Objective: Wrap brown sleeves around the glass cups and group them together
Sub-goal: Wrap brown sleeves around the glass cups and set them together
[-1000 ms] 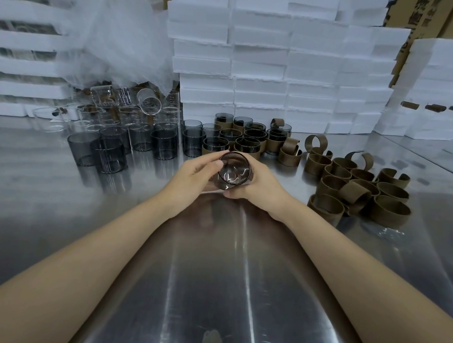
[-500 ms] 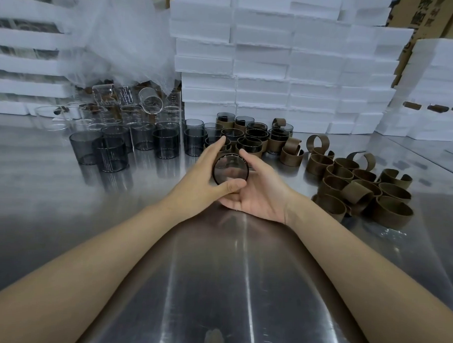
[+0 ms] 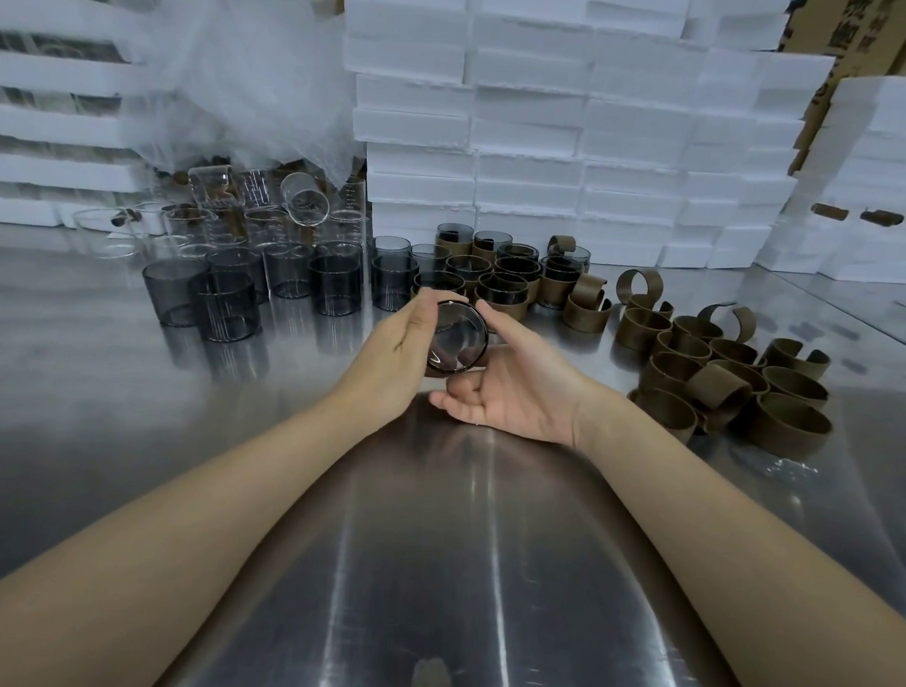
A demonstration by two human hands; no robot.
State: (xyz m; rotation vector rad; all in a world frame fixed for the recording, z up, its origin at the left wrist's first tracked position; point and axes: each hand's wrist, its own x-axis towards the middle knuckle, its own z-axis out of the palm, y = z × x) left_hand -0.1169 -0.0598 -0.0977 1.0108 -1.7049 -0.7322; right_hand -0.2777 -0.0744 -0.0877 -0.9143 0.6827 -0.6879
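Our left hand grips a cup, right hand slack. Some sleeved cups grouped; bare cups, sleeves remain.

A packing workshop. White foam boxes stack high behind a steel table. Cardboard cartons stand behind them.

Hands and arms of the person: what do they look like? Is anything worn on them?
The left hand and right hand are bare: no gloves, no visible ring. The left forearm and right forearm are bare too, with no sleeve, watch or bracelet in view.
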